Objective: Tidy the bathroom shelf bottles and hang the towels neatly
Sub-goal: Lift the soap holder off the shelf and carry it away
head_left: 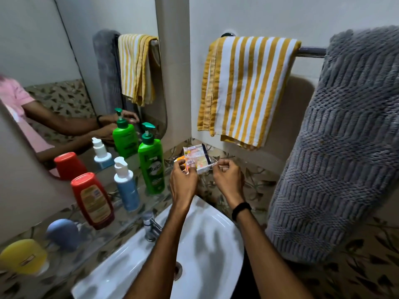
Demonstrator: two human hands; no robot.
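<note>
On the glass shelf (129,214) stand a green pump bottle (152,167), a blue bottle with a white cap (127,188), a red bottle (94,201), a blue-grey round container (63,234) and a yellow one (22,255). At the shelf's right end, my left hand (182,182) and my right hand (228,178) both pinch a small clear packet of sachets (198,159). A yellow-and-white striped towel (244,89) hangs folded on the rail (311,51). A grey ribbed towel (336,147) is draped beside it.
A white basin (207,234) with a chrome tap (151,227) lies under my forearms. The mirror (75,72) behind the shelf reflects the bottles, towels and a person's arms. Patterned tiles cover the lower wall.
</note>
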